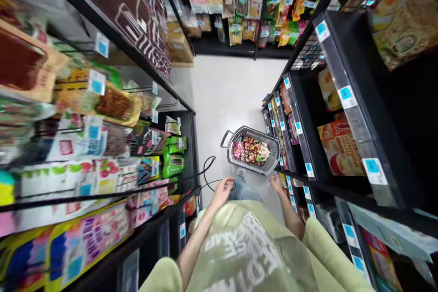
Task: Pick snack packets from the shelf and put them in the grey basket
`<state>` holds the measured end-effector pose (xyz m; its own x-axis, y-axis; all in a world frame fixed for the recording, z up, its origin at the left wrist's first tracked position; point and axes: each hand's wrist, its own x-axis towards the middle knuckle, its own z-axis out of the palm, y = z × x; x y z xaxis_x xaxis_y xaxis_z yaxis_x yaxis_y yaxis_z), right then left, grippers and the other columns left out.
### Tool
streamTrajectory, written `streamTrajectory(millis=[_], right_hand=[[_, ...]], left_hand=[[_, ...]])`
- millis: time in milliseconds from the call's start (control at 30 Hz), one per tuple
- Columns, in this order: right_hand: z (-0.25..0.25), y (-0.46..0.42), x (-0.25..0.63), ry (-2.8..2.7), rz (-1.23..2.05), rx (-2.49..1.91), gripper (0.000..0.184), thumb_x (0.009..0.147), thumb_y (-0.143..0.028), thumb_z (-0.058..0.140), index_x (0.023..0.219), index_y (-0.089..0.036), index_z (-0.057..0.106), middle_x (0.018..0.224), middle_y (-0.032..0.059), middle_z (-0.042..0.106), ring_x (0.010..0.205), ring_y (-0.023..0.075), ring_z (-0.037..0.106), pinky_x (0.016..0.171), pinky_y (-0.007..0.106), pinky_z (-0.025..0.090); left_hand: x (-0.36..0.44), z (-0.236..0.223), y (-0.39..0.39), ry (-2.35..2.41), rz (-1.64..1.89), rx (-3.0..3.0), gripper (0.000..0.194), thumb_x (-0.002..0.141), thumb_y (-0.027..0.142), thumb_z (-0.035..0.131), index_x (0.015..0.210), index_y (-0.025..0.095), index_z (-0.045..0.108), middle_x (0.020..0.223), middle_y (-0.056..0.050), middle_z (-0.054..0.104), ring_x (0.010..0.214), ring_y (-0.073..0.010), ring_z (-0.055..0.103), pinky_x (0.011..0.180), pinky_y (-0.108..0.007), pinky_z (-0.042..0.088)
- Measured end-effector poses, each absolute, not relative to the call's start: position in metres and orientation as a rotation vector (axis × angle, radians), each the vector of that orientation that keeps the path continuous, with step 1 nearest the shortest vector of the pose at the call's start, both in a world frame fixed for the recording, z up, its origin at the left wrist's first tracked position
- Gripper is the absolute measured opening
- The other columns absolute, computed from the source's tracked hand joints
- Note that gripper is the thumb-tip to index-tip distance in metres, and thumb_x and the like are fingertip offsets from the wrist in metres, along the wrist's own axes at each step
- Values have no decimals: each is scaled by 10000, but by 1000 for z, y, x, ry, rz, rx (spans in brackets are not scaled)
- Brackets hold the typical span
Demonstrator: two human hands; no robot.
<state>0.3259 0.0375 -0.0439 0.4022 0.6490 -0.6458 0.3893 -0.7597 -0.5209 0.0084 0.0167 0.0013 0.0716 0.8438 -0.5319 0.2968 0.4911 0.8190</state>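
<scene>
My left hand (223,190) hangs in front of my body at the left, its fingers loosely bent and nothing visible in them. A thin black cable (206,174) loops beside and partly behind it. To the right, my right hand (277,184) is just below the near right corner of a grey shopping basket (255,171). Its fingers are a little apart; whether they touch the rim cannot be made out. Many small, colourful wrapped pieces (251,150) lie in the basket, with a whitish pack at their right end. The basket's dark handle (225,139) sticks out at the left.
Dark shelves with packaged snacks (116,105) line the left side. On the right, shelves with price tags (346,96) hold boxes and packs (342,148). Hanging bags (236,0) fill the far rack. A brown carton (180,45) stands at the far left of the pale floor (226,86).
</scene>
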Motion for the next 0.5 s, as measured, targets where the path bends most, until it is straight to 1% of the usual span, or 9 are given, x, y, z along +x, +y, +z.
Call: streamTrajectory(millis=[133,267,367,500], right_hand=[[-63,84,319,-919,1374,-2393,282,749,-231,579,1014,-175,659,730,27,662,753,214,601,724,311,466],[-89,104,307,-908,1433,-2425,318,785,-225,547,1089,-159,613,827,17,683,786,178,597,746,282,471],[-99,109,299,-893,1440,-2448,343,796,-218,530,1127,-147,584,936,32,701,847,160,606,785,267,479],[-106,119,291,-871,1422,-2475,327,786,-239,561,1096,-138,582,979,76,711,852,174,628,777,282,502]], left_hand=[[23,-1,49,1493,534,1057,284,929,357,511,1095,200,680,1106,-83,757,995,-218,718,896,-356,555],[34,-8,79,1441,497,1079,255,932,298,517,1100,197,682,1101,-84,749,968,-212,713,843,-334,565],[38,-12,100,1380,439,1092,242,918,251,524,1091,187,680,1105,-92,743,956,-209,710,821,-326,567],[34,-16,124,1287,360,1140,236,919,239,516,1077,191,685,1118,-91,729,955,-205,704,819,-327,568]])
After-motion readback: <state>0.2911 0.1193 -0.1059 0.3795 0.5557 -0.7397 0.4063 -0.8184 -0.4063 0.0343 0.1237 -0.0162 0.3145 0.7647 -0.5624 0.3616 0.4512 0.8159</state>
